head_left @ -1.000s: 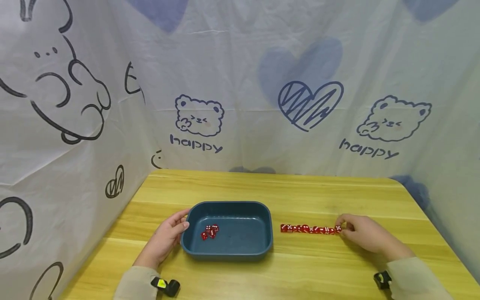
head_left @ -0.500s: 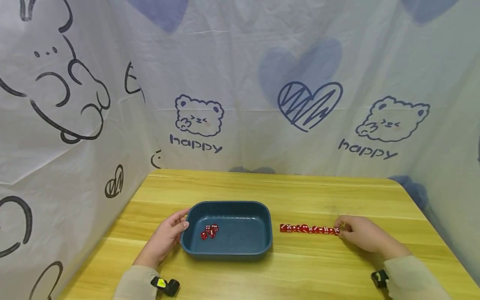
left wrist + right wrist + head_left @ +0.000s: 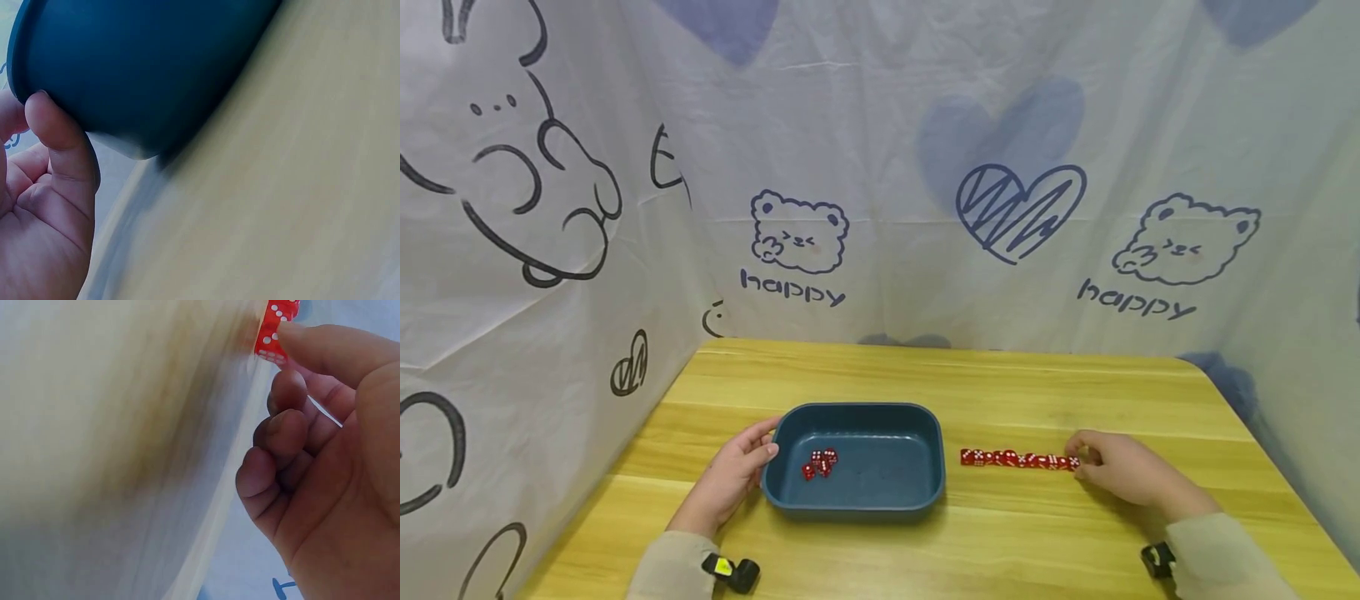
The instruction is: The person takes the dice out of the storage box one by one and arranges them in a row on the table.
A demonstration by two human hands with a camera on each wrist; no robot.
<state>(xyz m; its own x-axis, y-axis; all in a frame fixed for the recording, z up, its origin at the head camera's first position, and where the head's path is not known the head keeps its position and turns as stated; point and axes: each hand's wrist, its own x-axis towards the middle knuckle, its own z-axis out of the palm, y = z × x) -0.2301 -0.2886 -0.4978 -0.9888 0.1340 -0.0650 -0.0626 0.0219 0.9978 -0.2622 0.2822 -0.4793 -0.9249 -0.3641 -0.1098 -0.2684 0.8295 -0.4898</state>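
In the head view, a dark blue rectangular tub (image 3: 880, 505) stands on the table, with several red dice (image 3: 820, 461) lying toward its left inside. My left hand (image 3: 733, 475) holds the tub's left end, thumb at the rim, as the left wrist view also shows. To the right of the tub runs a straight row of red dice (image 3: 1011, 458) with white pips. At its right end my right hand (image 3: 1123, 467) pinches the last die (image 3: 1074, 463) between thumb and index finger. In the right wrist view the other fingers (image 3: 287, 434) are curled toward the palm.
The yellow wood-grain table (image 3: 1000, 550) reaches back to a white cloth wall (image 3: 880, 125) with drawn bears and hearts. A cloth side (image 3: 550, 333) also hangs close along the table's left edge. Each wrist carries a small black camera (image 3: 745, 575).
The right hand has shifted slightly left and toward me with the end die, which now sits in line against the row. The left hand and tub have stayed in place.
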